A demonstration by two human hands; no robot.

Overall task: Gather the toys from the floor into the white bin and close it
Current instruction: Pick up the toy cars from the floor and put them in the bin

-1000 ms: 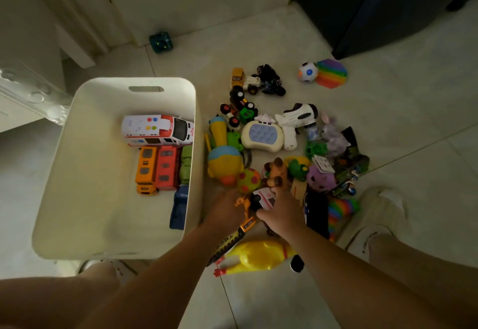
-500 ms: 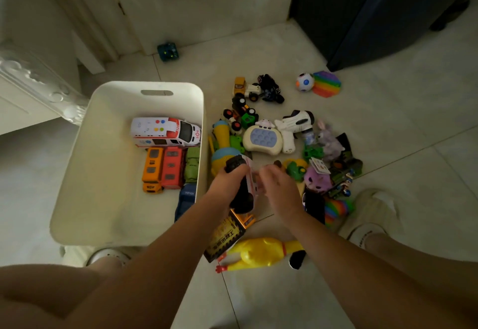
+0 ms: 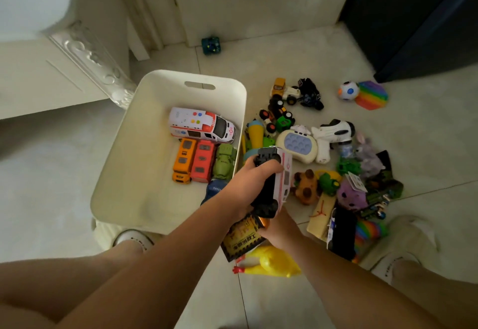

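Left hand (image 3: 245, 186): clamped round white toy car (image 3: 280, 176), beside bin (image 3: 165, 80) rim.
Right hand (image 3: 280, 230): gripping yellow-black truck (image 3: 243, 238), low.

Pale floor tiles (image 3: 284, 51) run up to a cream door frame (image 3: 144, 18) at the back. A dark cabinet (image 3: 413, 18) stands at the right, and white furniture with a moulded edge (image 3: 90, 51) sits at the left.

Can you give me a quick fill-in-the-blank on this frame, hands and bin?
1. The left hand grips a white toy ____.
2. The bin holds an ambulance beside an orange bus and a ____ bus.
3. The bin's lid is ____.
4. The yellow chicken lies on the ____.

Missing words: car; red; off; floor
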